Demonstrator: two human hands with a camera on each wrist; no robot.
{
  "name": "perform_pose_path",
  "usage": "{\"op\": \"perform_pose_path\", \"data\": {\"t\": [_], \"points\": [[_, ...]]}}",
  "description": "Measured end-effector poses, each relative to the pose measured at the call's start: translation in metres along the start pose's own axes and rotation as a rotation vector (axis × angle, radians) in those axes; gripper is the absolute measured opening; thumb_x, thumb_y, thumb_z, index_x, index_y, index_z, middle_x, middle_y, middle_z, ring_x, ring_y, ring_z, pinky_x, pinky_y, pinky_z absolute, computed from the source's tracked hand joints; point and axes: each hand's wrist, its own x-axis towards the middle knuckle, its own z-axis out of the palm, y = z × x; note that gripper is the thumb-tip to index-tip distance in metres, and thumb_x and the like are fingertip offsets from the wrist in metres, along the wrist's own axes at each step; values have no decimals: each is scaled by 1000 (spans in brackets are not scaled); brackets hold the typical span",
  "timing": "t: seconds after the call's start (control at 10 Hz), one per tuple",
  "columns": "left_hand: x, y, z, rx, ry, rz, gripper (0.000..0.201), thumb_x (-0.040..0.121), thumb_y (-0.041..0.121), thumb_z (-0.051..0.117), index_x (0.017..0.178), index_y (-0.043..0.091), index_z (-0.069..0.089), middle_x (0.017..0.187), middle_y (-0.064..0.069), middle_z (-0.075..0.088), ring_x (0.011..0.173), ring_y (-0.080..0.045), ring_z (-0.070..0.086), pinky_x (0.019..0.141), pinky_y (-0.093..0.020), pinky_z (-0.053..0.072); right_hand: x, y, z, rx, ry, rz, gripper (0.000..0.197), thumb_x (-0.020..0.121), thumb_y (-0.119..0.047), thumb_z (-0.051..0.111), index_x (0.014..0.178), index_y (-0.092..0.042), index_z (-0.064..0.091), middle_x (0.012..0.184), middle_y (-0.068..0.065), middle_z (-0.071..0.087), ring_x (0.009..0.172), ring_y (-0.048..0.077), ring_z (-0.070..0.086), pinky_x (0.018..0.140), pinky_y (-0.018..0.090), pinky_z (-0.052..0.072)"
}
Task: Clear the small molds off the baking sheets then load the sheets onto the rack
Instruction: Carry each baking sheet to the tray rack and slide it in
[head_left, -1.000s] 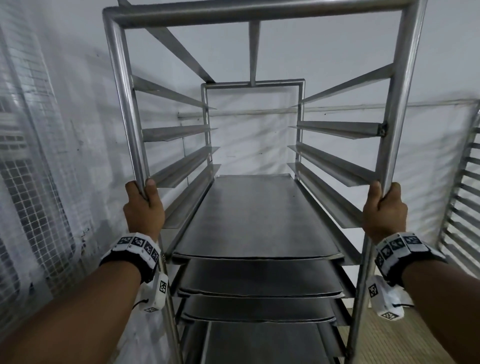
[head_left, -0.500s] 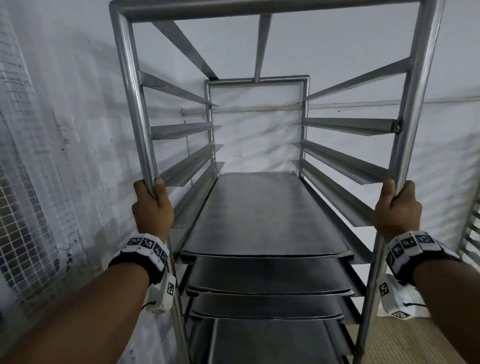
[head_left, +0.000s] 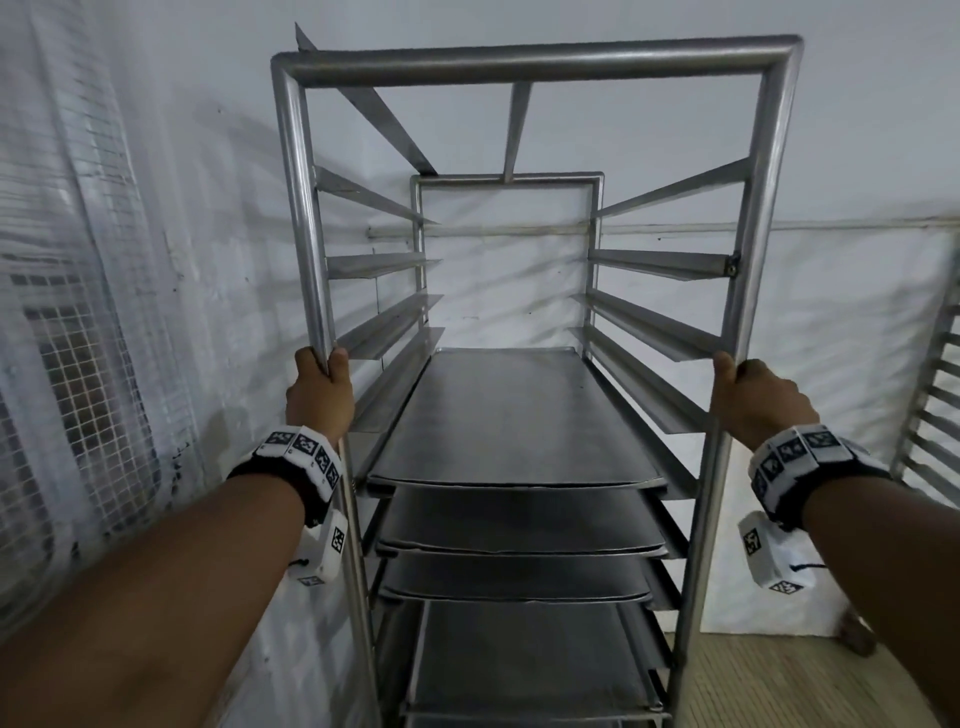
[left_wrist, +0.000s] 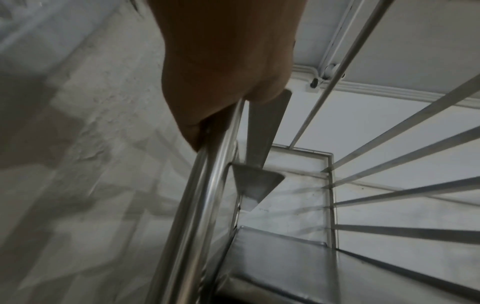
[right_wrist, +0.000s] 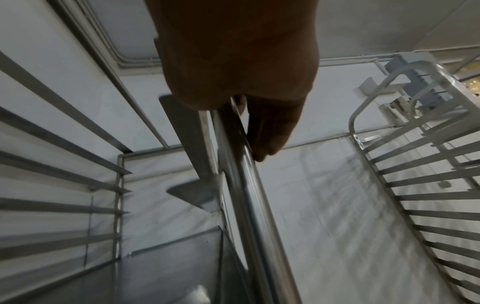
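A tall steel rack (head_left: 535, 60) stands in front of me, its upper runners bare. Several dark baking sheets (head_left: 511, 415) lie stacked on its lower runners, the top one at about hand height. My left hand (head_left: 319, 387) grips the rack's front left post (head_left: 304, 234), also seen as the left hand (left_wrist: 221, 82) wrapped round the post (left_wrist: 197, 195) in the left wrist view. My right hand (head_left: 753, 395) grips the front right post (head_left: 756, 234); the right wrist view shows the right hand (right_wrist: 241, 72) curled round that post (right_wrist: 246, 195). No small molds are in view.
A white wall (head_left: 519, 275) is close behind the rack. A plastic-draped mesh panel (head_left: 78, 312) runs along the left. A second rack (head_left: 930, 415) stands at the right edge, also visible as the second rack (right_wrist: 415, 185). Tan floor (head_left: 779, 686) shows at the lower right.
The rack has moved away from me toward the wall, both hands still gripping its front posts; its whole top frame has come into view.
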Motion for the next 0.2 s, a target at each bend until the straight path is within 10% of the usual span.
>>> {"op": "perform_pose_path", "data": {"t": [0.2], "points": [[-20,21,-19,209,33,81,58,95,46,59,131,2,49,129,-25,55,115,-47,56,92,-51,50,-21,-15,-31,2,46,-82,45,92,-54,43,91,-15,66,89,16,66,76,35,55,76,38,50]]}}
